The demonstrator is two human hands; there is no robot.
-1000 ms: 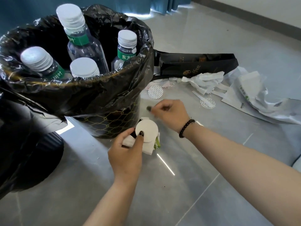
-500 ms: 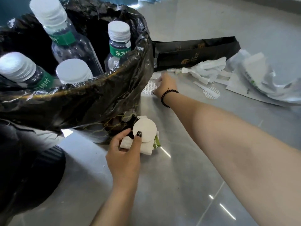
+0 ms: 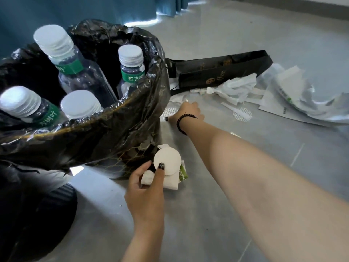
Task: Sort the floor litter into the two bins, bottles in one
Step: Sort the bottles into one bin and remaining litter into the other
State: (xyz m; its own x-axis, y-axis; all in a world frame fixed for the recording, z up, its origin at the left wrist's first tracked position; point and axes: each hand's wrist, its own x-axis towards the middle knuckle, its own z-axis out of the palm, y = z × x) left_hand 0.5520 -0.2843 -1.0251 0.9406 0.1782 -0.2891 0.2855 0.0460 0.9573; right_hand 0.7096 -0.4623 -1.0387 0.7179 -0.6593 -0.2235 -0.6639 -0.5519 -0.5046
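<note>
A bin with a black liner (image 3: pixel 113 118) stands at the left and holds several white-capped, green-labelled bottles (image 3: pixel 132 69). Just in front of its base, my left hand (image 3: pixel 149 188) grips a small stack of litter (image 3: pixel 170 178): a white round disc under my thumb, folded white paper and a green-printed wrapper. My right hand (image 3: pixel 188 112), with a black bead bracelet, reaches to the floor beside the bin and lies over a round patterned seal disc (image 3: pixel 170 111). Its fingers are hidden behind the back of the hand.
A flat black coffee bag (image 3: pixel 217 70) lies behind the right hand. Torn white paper (image 3: pixel 234 87), a second seal disc (image 3: pixel 242 114) and a crumpled white bag (image 3: pixel 302 99) litter the floor to the right. Another black-lined bin (image 3: pixel 28 214) sits at the lower left.
My right hand moved away from the left hand, out along the floor to the seal disc beside the bin. The left hand kept holding its stack in place.
</note>
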